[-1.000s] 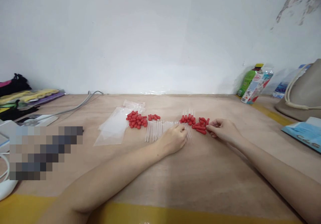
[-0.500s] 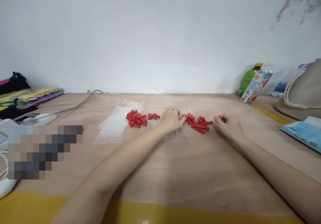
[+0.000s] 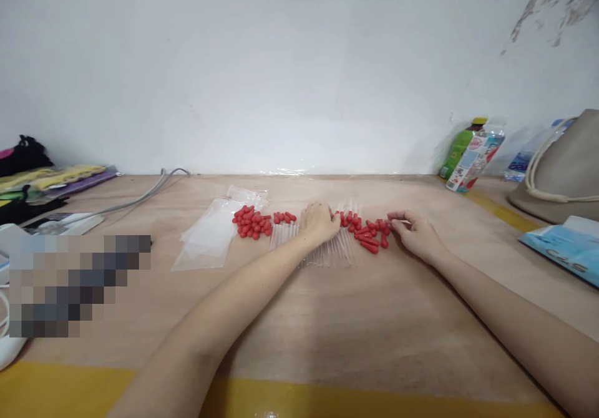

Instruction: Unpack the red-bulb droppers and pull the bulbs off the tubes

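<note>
Thin clear glass tubes [image 3: 330, 254] lie side by side in a row, with red rubber bulbs [image 3: 349, 219] along their far end. My left hand [image 3: 319, 223] rests over this row, fingers curled down and their tips hidden; its thumb is beside a red bulb. To the right is a loose heap of red bulbs [image 3: 369, 238]. My right hand [image 3: 416, 234] is at the heap's right edge, thumb and forefinger apart, tips close to or touching a bulb. Left of the row sits a bigger pile of red bulbs [image 3: 251, 223].
Clear plastic zip bags [image 3: 206, 234] lie left of the bulbs. Drink bottles [image 3: 472, 156], a beige bag [image 3: 556, 162] and a blue packet [image 3: 559, 249] stand or lie at the right. A grey cable [image 3: 140, 196] and folded cloths [image 3: 56, 178] are at the left.
My right hand has moved left to the right-hand heap, and the bulbs there have shifted and spread a little. My left hand stays over the tubes.
</note>
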`<act>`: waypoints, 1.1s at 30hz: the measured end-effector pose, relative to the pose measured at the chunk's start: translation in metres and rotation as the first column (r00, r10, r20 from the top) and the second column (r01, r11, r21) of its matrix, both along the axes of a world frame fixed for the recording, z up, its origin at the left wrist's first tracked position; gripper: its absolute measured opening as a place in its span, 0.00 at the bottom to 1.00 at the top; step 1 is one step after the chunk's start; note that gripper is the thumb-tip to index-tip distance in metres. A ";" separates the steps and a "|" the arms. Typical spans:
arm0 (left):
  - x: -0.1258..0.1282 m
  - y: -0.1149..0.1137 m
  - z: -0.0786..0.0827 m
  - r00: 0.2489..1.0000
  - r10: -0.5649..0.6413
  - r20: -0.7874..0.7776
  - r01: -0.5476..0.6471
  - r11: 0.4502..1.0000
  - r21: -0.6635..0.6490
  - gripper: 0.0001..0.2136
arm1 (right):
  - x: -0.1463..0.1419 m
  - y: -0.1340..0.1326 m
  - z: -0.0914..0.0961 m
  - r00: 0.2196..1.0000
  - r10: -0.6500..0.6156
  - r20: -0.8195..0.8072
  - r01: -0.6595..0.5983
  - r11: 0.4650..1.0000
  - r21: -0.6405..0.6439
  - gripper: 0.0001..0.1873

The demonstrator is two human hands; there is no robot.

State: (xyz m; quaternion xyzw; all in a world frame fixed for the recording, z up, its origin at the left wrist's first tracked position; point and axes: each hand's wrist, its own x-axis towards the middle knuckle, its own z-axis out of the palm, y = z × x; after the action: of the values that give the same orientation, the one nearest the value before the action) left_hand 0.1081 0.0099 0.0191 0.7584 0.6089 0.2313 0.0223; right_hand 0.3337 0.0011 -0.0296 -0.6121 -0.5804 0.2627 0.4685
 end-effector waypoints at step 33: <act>-0.103 -0.076 -0.009 0.880 -0.455 -0.135 0.469 0.790 0.394 0.04 | -0.058 -0.044 0.024 0.825 -0.254 0.505 -0.226 0.671 0.706 0.17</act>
State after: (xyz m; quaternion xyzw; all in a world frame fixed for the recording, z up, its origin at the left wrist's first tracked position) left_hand 0.0051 -0.0665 0.0101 0.8748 0.3421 0.3301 -0.0937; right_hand 0.2759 -0.0434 -0.0054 -0.4216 -0.7421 -0.1929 0.4840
